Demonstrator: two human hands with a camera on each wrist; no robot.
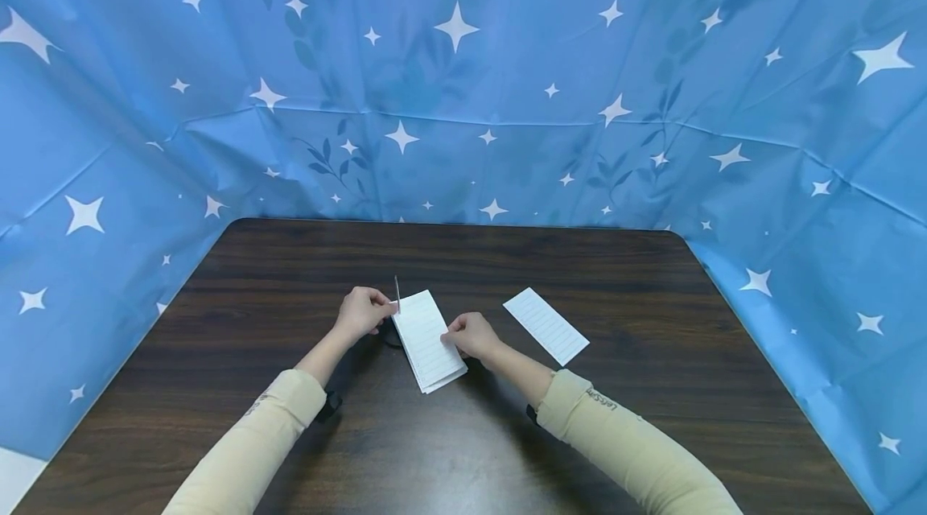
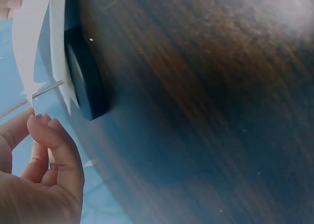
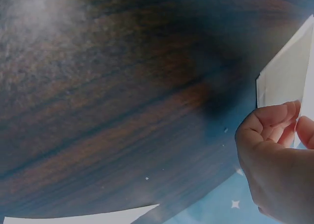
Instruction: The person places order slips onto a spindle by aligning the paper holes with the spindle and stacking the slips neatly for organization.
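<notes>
Between the hands, a lined white paper slip is tilted over other paper, whose lower edge shows beneath it. My left hand pinches the slip's upper left corner between thumb and fingertips. Beside that corner rises a thin metal spike; in the left wrist view the spike crosses the slip at its pinched tip. A dark rounded base lies under the paper. My right hand pinches the slip's right edge, and in the right wrist view a paper stack shows behind its fingers.
Another lined paper slip lies flat on the dark wooden table, right of the right hand. A blue curtain with white stars hangs behind the table and along its sides.
</notes>
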